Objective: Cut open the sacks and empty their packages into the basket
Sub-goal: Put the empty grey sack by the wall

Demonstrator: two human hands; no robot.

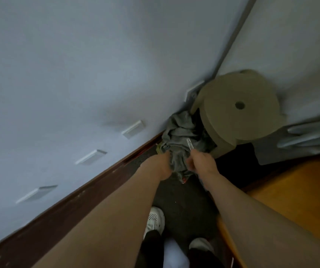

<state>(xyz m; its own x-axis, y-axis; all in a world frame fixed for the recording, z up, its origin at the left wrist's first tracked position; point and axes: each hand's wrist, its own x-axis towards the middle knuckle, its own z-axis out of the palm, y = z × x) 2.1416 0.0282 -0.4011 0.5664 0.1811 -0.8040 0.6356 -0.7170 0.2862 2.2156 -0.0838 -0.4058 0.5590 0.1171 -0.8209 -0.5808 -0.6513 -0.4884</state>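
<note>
Grey sack (176, 136) is bunched on the floor right against the beige stool (238, 107). Left hand (160, 165) has a fistful of its fabric, right hand (203, 163) is wrapped round a small cutter (189, 145). I'd pull the fabric taut and slice shallow, away from the holding hand, so nothing inside gets nicked.
</note>
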